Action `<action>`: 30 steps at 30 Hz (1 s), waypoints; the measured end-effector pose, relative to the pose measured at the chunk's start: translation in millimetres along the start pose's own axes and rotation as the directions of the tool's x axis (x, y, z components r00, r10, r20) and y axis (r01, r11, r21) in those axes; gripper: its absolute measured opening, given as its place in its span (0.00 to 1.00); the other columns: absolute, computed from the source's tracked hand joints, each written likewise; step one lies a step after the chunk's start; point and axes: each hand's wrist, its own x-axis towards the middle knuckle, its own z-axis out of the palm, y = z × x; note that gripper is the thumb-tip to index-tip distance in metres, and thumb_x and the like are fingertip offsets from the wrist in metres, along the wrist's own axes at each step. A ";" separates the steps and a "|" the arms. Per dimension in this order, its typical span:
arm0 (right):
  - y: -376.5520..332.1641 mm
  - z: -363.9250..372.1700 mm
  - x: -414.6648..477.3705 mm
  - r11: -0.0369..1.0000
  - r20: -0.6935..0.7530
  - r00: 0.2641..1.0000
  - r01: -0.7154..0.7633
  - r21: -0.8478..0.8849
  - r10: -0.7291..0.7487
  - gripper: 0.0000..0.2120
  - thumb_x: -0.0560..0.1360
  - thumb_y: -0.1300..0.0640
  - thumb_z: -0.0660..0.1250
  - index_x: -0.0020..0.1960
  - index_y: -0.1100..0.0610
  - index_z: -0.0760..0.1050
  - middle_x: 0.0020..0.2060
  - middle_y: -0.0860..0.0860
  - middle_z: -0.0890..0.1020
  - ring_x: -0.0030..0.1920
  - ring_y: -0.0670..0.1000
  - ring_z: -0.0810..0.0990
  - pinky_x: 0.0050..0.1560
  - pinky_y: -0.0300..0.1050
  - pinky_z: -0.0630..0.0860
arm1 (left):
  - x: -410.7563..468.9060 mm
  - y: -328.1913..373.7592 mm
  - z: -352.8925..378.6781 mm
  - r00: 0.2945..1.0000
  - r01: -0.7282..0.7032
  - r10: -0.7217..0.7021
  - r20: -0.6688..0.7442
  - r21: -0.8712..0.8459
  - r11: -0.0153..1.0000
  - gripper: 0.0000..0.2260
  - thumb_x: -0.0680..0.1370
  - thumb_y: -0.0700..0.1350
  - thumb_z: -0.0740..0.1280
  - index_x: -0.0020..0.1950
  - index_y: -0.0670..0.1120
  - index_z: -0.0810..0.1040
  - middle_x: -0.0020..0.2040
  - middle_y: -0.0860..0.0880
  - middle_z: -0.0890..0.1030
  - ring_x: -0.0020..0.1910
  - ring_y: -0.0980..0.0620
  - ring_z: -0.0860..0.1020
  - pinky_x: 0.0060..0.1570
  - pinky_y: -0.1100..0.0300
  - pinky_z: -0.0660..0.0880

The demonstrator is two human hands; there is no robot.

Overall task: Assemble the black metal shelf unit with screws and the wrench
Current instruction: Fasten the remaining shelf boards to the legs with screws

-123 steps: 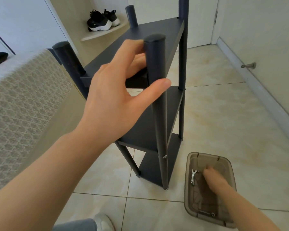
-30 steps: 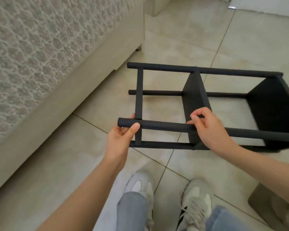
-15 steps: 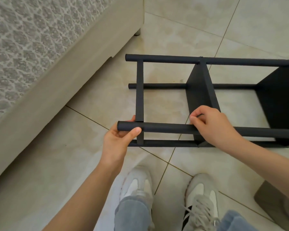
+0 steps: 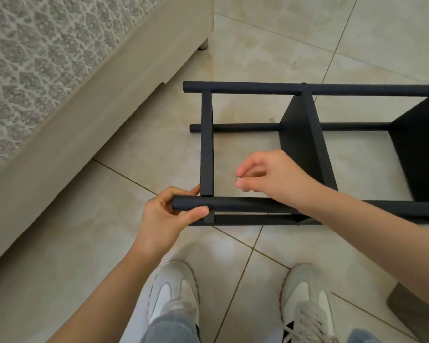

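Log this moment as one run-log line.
state: shelf unit on its side on floor | left hand: grips near post end | right hand: pinches small part, likely screw

The black metal shelf unit [image 4: 304, 134], upright four seconds ago, now lies on its side on the beige tiled floor [image 4: 144, 154]. The right hand [image 4: 270, 178], which gripped the near round black post [image 4: 243, 204] half a second ago, has lifted off it. It now pinches a tiny dark piece [image 4: 237, 179] (too small to identify) between thumb and fingertips.
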 end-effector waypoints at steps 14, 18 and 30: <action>8.5 25.1 16.8 0.893 0.065 0.986 -0.169 0.418 0.155 0.05 0.75 0.61 0.72 0.51 0.58 0.82 0.42 0.53 0.86 0.42 0.46 0.83 0.49 0.41 0.82 | 9.1 1.4 -17.3 0.993 -0.058 0.017 0.114 0.363 0.930 0.11 0.66 0.47 0.80 0.45 0.51 0.82 0.53 0.66 0.83 0.62 0.65 0.77 0.67 0.53 0.74; 6.7 25.7 19.7 0.909 0.141 0.971 -0.230 0.349 0.191 0.06 0.75 0.60 0.72 0.51 0.57 0.81 0.43 0.52 0.86 0.42 0.46 0.83 0.47 0.39 0.82 | 16.3 6.1 -24.8 0.984 -0.142 0.054 0.172 0.551 0.822 0.33 0.63 0.66 0.77 0.66 0.63 0.74 0.64 0.65 0.76 0.67 0.61 0.73 0.69 0.54 0.71; 3.4 33.7 33.3 0.941 0.334 0.918 -0.285 0.181 0.214 0.08 0.81 0.58 0.64 0.52 0.59 0.81 0.43 0.51 0.87 0.44 0.45 0.86 0.46 0.34 0.80 | 50.3 49.6 -27.8 0.837 -0.450 -0.025 0.546 0.714 0.537 0.47 0.68 0.62 0.77 0.78 0.69 0.50 0.75 0.77 0.40 0.75 0.74 0.49 0.66 0.74 0.58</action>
